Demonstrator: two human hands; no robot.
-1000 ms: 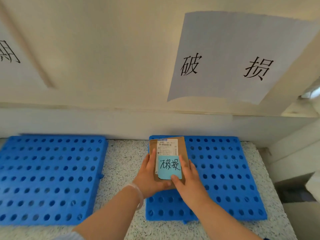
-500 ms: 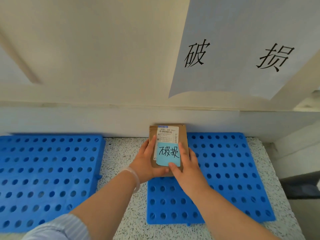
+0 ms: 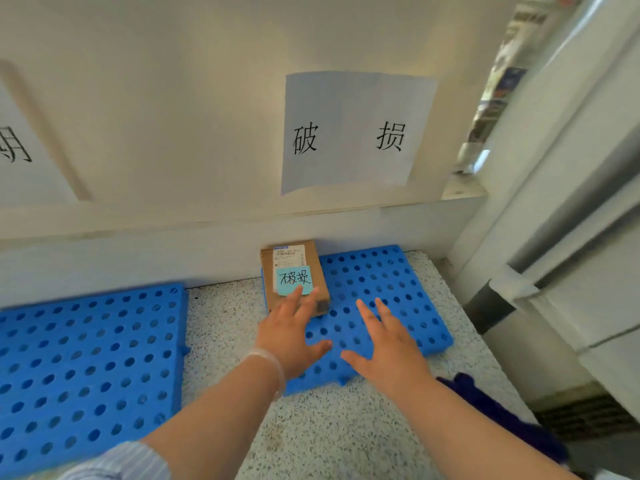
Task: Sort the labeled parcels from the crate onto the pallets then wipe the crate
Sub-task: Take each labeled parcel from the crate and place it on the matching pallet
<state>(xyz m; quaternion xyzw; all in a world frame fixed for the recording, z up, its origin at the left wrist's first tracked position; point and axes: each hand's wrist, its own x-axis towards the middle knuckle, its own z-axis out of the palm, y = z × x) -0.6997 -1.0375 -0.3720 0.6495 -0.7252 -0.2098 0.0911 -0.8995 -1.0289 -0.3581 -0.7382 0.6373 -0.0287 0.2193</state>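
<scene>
parcel (image 3: 294, 277): brown carton, flat on the 11 o'clock corner of the right pallet (image 3: 381, 306), far end near the wall base; white shipping label at its 12 o'clock end.
blue note (image 3: 293, 279): stuck on the parcel top, handwritten 破损.
left hand (image 3: 291, 337): fingers straight and spread, holding nothing; fingertips over the parcel's 6 o'clock edge, contact not discernible.
right hand (image 3: 391, 348): at 4 o'clock from the parcel, apart from it; palm down over the right pallet, fingers straight and spread, holding nothing.
left pallet (image 3: 86, 358): blue, perforated, at 9 o'clock from the right pallet, across a strip of speckled floor (image 3: 329, 427).
wall sign (image 3: 356, 133): white sheet printed 破损, at 12 o'clock above the right pallet.
wristband (image 3: 268, 365): clear, on the left wrist.
</scene>
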